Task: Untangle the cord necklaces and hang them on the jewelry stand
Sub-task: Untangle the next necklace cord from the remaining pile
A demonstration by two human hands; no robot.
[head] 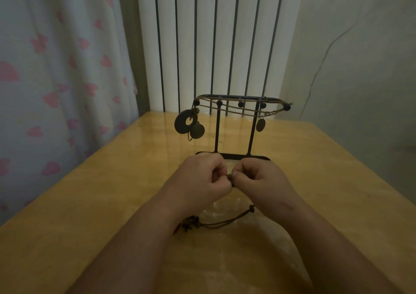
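The black metal jewelry stand (217, 131) stands upright on the tabletop (112, 203), just beyond my hands. Tan cord necklaces (243, 109) drape across its top bar between ball-tipped pegs. A dark ring pendant (179, 126) and a round disc (198, 131) hang at the left end, a small oval pendant (260, 125) by the right upright. One dark cord necklace (225, 222) is off the stand: my left hand (202, 176) and right hand (258, 176) pinch a small dark piece of it between them, and its cord trails under my wrists to a beaded knot (189, 224).
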